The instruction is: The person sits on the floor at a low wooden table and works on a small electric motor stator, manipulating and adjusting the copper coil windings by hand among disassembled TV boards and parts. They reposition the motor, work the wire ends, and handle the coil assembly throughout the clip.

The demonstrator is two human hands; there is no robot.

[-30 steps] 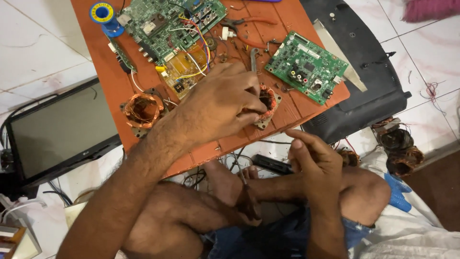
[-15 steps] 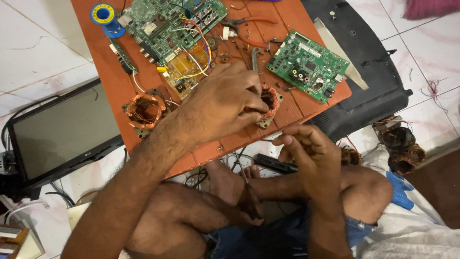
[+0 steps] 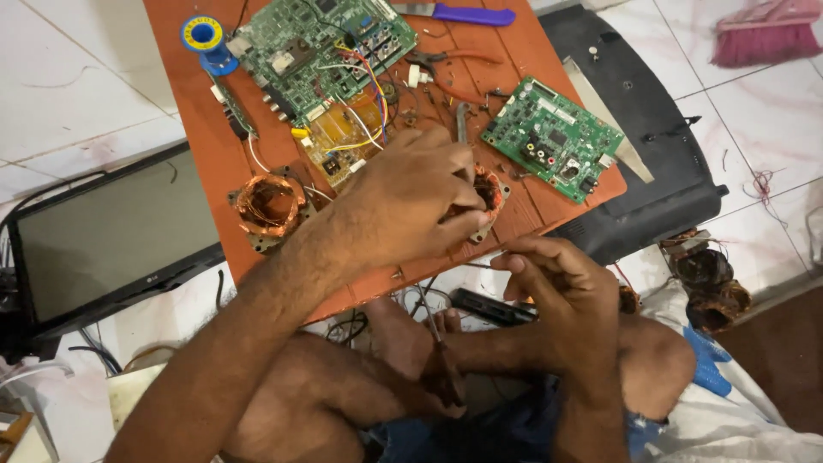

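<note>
Head cam looking down at an orange board [image 3: 214, 146] lying on white floor tiles, person sitting cross-legged at its near edge. Left hand [image 3: 411, 201] is reaching over the board's near-right part, fingers curling around a copper coil [image 3: 489, 190] w/ a metal frame, clamped on it; coil is sitting on the board, mostly covered by the hand. Right hand [image 3: 557, 291] is hovering just off the board's near edge, below the coil, fingertips pinching together on a thin wire [image 3: 476, 264] that seems to be running toward the coil; too fine to be sure.

Second copper coil [image 3: 267, 206] is resting on the board's near-left part, well apart from both hands. Big green circuit board [image 3: 317, 47] w/ coloured wires is lying at the board's far side, smaller green circuit board [image 3: 553, 137] at its right edge. Blue solder spool [image 3: 202, 36] is standing at the far-left corner, purple-handled tool [image 3: 463, 14] at the far edge. Black monitor [image 3: 103, 236] is lying left of the board, black back cover [image 3: 643, 129] sticking out from under its right side. Pink broom [image 3: 767, 34] is lying far right of the board.
</note>
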